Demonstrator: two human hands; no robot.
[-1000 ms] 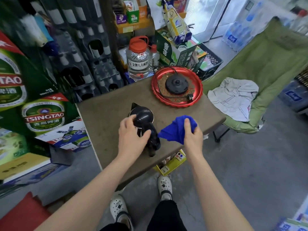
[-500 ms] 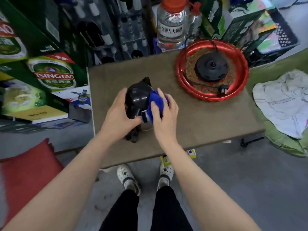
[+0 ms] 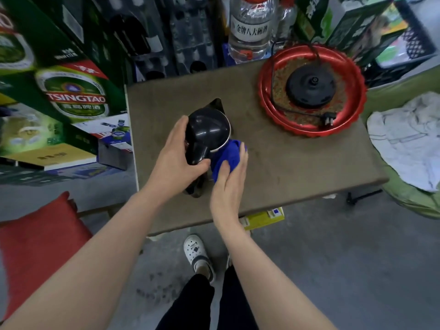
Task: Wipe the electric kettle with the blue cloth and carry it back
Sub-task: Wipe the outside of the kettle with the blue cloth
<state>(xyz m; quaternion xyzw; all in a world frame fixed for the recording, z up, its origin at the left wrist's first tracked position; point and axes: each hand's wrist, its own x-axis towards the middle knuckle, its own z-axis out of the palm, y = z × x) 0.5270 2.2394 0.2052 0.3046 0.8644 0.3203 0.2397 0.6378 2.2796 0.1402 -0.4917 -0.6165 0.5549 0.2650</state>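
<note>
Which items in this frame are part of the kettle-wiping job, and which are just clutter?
In use:
- electric kettle, steadied by the left hand
- blue cloth, pressed to the kettle's side by the right hand
- kettle base on the red tray, likely its return spot

Lying about:
- clear jug
- beer cartons
- white garment
- red cushion

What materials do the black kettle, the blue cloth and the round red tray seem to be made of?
Black kettle: lid looks like glossy plastic, with sharp light reflections; a thin silvery band at its edge suggests a steel body.
Blue cloth: soft, matte, bunched fabric, perhaps microfibre.
Round red tray: shiny, scalloped rim; painted metal or plastic, unclear.
</note>
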